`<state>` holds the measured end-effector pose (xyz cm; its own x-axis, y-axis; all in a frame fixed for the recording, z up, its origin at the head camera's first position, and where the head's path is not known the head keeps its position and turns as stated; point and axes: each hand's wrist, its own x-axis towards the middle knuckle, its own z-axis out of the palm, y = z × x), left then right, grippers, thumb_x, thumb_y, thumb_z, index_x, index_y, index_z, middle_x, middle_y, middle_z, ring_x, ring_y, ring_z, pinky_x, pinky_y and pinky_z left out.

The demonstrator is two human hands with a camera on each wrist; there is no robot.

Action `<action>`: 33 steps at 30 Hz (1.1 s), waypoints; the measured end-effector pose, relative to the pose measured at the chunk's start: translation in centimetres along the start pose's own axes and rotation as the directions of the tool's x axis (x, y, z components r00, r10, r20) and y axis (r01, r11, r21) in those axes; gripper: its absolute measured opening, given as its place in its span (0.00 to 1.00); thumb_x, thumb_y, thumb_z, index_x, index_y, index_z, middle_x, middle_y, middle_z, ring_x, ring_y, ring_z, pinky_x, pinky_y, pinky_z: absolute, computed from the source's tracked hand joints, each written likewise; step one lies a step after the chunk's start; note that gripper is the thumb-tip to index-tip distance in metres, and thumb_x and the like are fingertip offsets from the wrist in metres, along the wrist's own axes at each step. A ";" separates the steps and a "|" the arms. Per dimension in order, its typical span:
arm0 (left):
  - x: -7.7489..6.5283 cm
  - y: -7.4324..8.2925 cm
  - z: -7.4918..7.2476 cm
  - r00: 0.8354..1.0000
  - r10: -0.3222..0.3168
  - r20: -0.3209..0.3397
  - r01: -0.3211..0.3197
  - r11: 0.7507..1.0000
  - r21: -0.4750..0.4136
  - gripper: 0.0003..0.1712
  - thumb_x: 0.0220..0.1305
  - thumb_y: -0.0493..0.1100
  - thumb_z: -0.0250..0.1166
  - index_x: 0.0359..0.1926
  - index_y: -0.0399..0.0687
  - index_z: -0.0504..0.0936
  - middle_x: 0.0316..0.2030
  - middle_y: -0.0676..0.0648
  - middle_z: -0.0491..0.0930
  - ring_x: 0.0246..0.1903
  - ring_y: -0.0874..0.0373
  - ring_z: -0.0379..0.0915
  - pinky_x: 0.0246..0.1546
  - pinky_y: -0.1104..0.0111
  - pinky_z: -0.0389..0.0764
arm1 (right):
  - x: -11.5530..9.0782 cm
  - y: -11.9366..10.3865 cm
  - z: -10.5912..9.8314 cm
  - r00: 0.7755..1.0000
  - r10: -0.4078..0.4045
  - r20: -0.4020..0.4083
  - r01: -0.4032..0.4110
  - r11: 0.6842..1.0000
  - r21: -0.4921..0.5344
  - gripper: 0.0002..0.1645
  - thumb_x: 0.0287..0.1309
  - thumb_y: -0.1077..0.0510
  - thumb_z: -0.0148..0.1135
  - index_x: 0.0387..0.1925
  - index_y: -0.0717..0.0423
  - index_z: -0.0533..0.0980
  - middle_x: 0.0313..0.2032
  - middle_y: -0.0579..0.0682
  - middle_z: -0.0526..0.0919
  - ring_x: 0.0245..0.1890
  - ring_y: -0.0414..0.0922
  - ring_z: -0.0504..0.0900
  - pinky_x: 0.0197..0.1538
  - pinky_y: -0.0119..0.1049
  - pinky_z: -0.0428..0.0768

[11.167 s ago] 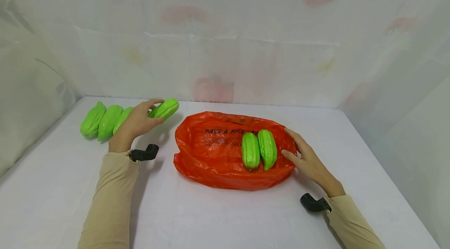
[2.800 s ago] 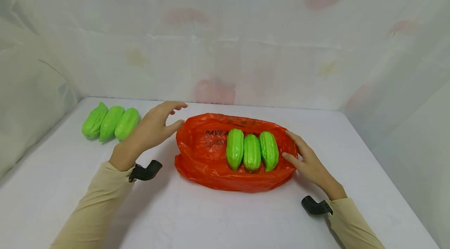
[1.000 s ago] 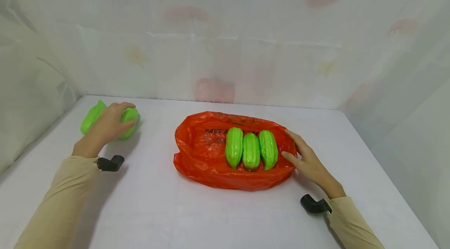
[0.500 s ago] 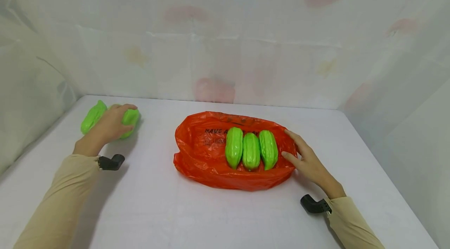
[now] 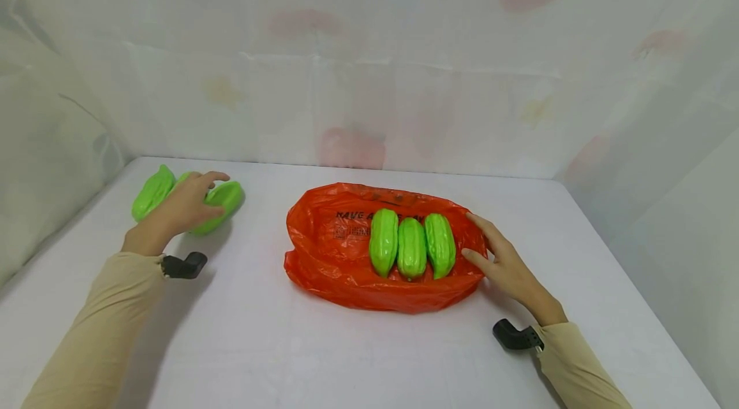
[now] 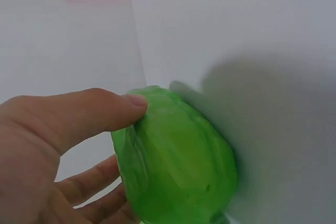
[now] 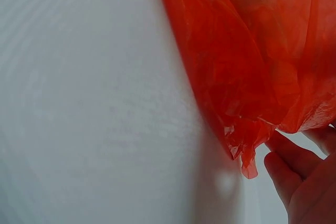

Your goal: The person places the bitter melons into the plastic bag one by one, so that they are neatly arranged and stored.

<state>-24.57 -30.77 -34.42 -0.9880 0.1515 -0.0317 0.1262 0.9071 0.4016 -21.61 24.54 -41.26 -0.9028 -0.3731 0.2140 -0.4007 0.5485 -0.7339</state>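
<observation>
My left hand [image 5: 180, 207] grips a glossy, ridged green bitter melon [image 5: 229, 199] at the table's left side. The left wrist view shows my thumb [image 6: 105, 111] on one side of the bitter melon [image 6: 181, 156], with fingers behind it. My right hand [image 5: 510, 268] holds the right rim of a red plastic bag [image 5: 323, 268], its thumb inside the mouth. In the right wrist view, fingers lie behind the red film [image 7: 231, 72]. Three bitter melons [image 5: 412, 249] lie side by side in the bag's right half.
Left of the gripped one, a bitter melon [image 5: 152, 192] lies on the white tabletop [image 5: 346, 358]; another [image 5: 183, 176] is mostly hidden by my left hand. A pale patterned curtain [image 5: 462, 108] stands behind the table, with more sheeting at both sides.
Over the last second the nearest bitter melon at left has shifted right and tilted in my left hand. Earlier, a third one joined the two in the bag. My right hand has stayed put.
</observation>
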 end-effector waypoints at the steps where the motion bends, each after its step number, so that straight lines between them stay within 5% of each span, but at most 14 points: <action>1: 0.0 0.0 0.0 1.000 -0.004 0.006 0.004 1.000 -0.001 0.38 0.61 0.36 0.64 0.69 0.31 0.59 0.60 0.17 0.63 0.60 0.24 0.60 0.58 0.34 0.66 | 0.0 0.0 0.0 1.000 0.000 0.001 0.000 1.000 0.001 0.39 0.68 0.59 0.58 0.75 0.59 0.54 0.74 0.64 0.58 0.72 0.66 0.60 0.66 0.62 0.66; 21: -0.6 0.1 0.0 0.992 -0.041 0.116 0.042 0.999 -0.006 0.35 0.67 0.48 0.62 0.66 0.33 0.59 0.57 0.19 0.68 0.56 0.26 0.68 0.51 0.38 0.73 | -0.2 -0.1 0.0 1.000 0.003 0.004 -0.003 1.000 0.001 0.39 0.68 0.59 0.58 0.75 0.59 0.54 0.73 0.64 0.58 0.72 0.67 0.59 0.66 0.64 0.66; 33: -0.8 0.4 0.3 0.997 -0.037 0.071 0.038 0.999 -0.013 0.39 0.66 0.54 0.65 0.66 0.35 0.62 0.55 0.22 0.73 0.52 0.30 0.73 0.46 0.45 0.77 | -0.1 -0.1 0.0 1.000 0.003 0.003 -0.003 1.000 0.005 0.39 0.68 0.59 0.58 0.75 0.60 0.54 0.73 0.64 0.58 0.72 0.66 0.60 0.66 0.62 0.66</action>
<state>-23.66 -30.45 -34.49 -0.9830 0.1453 -0.1119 0.0872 0.9071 0.4119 -21.44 24.55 -41.22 -0.9034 -0.3739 0.2101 -0.3975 0.5462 -0.7373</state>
